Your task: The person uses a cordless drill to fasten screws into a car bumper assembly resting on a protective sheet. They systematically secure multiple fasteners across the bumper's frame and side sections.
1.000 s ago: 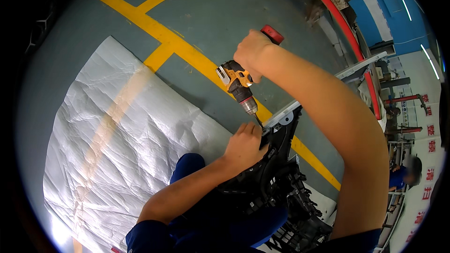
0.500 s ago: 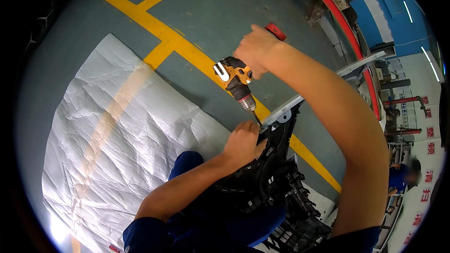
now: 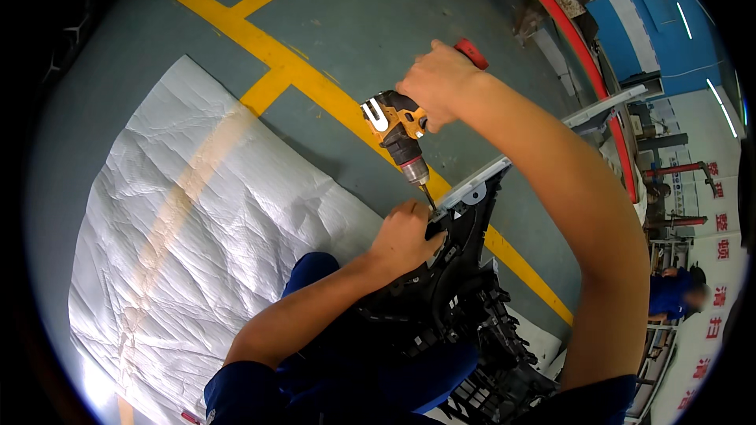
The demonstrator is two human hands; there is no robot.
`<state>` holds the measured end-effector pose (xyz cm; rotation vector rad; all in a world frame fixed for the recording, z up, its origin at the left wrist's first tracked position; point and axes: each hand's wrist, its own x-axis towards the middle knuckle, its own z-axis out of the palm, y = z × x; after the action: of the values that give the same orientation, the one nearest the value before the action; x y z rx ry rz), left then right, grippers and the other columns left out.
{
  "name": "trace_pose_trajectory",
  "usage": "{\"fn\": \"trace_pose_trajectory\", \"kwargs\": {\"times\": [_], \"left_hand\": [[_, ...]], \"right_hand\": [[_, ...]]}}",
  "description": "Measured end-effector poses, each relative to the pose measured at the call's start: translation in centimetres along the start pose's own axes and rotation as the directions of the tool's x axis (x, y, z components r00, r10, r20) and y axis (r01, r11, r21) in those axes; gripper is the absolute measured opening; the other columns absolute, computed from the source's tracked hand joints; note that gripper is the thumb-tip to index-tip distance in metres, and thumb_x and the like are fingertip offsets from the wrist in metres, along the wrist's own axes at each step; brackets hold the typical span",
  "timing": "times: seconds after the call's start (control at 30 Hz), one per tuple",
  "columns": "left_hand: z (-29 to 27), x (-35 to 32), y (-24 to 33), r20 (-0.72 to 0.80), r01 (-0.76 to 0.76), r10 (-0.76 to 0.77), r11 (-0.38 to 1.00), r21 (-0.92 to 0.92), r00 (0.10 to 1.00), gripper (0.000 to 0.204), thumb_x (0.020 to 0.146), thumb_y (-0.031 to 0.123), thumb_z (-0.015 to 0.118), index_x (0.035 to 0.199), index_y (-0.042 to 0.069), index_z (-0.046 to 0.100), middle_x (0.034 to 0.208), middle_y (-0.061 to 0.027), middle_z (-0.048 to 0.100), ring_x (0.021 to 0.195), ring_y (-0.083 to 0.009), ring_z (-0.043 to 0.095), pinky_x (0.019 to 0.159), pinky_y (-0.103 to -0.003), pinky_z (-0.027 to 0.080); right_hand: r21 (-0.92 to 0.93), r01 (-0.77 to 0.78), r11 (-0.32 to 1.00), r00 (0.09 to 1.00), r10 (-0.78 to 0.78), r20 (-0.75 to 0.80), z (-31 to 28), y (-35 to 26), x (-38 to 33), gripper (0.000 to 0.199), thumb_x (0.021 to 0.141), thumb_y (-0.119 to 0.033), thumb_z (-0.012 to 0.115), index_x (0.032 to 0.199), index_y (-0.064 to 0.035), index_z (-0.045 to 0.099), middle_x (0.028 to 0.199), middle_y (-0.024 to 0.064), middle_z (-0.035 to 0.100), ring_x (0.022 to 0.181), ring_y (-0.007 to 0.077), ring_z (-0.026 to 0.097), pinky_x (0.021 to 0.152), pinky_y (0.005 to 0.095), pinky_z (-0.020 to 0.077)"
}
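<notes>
Drill [image 3: 402, 144] in right grip [image 3: 438, 83]; left grip [image 3: 405, 238] clasps black frame [image 3: 469, 228]; silvery sheet [image 3: 205, 236] alongside

Right arm [image 3: 606, 291] bare, in from lower right, elbow bent outward, forearm [image 3: 535, 145] slanting up and leftward; right hand [image 3: 438, 83] closed in grip, wrist [image 3: 471, 94] nearly straight. Left arm [image 3: 307, 307] lower, elbow bent, forearm angled up and rightward; left hand [image 3: 402, 238] nearer body than right, back uppermost, fingers [image 3: 409, 212] bent, thumb [image 3: 435, 244] spread from them
</notes>
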<state>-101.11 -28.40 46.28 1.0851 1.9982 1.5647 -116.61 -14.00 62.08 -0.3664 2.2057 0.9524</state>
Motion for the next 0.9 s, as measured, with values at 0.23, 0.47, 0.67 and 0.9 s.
{"fn": "trace_pose_trajectory", "kwargs": {"times": [0.23,0.47,0.67,0.9], "left_hand": [[-0.1,-0.1,0.0,0.021,0.034,-0.034,0.999,-0.026,0.999,0.035,0.076,0.021,0.082,0.093,-0.004,0.064,0.093,-0.0203,0.063,0.085,-0.0407,0.066,0.076,-0.046,0.055],[-0.4,-0.1,0.1,0.033,0.064,-0.062,0.997,-0.05,0.998,0.034,0.076,0.021,0.082,0.092,-0.004,0.065,0.093,-0.0206,0.065,0.085,-0.041,0.067,0.077,-0.047,0.055],[-0.3,0.1,0.1,0.054,0.044,-0.042,0.998,-0.035,0.998,0.032,0.077,0.021,0.081,0.091,-0.003,0.065,0.092,-0.0203,0.065,0.085,-0.0408,0.067,0.077,-0.047,0.055],[-0.1,0.1,-0.2,0.043,0.035,-0.033,0.998,-0.051,0.999,0.03,0.078,0.02,0.08,0.09,-0.003,0.064,0.091,-0.0203,0.065,0.084,-0.0409,0.066,0.076,-0.047,0.055]], "right_hand": [[0.068,-0.041,0.997,0.993,0.033,0.113,2.0,1.1,0.7,0.044,0.064,-0.035,0.083,0.101,-0.0172,0.07,0.084,0.0038,0.072,0.087,0.0255,0.071,0.101,0.0455,0.0434],[0.096,0.04,0.995,0.999,-0.043,0.028,1.9,0.7,1.3,0.046,0.064,-0.035,0.084,0.104,-0.0172,0.071,0.081,0.0036,0.071,0.085,0.0258,0.07,0.099,0.0451,0.0417],[0.142,0.089,0.986,0.995,-0.082,-0.057,1.7,0.1,1.4,0.052,0.063,-0.035,0.085,0.109,-0.0175,0.071,0.089,0.0011,0.072,0.094,0.0221,0.068,0.095,0.0424,0.0415],[0.038,0.047,0.998,0.999,-0.047,-0.007,1.7,-0.9,1.7,0.057,0.064,-0.036,0.086,0.115,-0.0166,0.069,0.097,-0.0001,0.072,0.102,0.0205,0.065,0.096,0.0413,0.0403]]}}
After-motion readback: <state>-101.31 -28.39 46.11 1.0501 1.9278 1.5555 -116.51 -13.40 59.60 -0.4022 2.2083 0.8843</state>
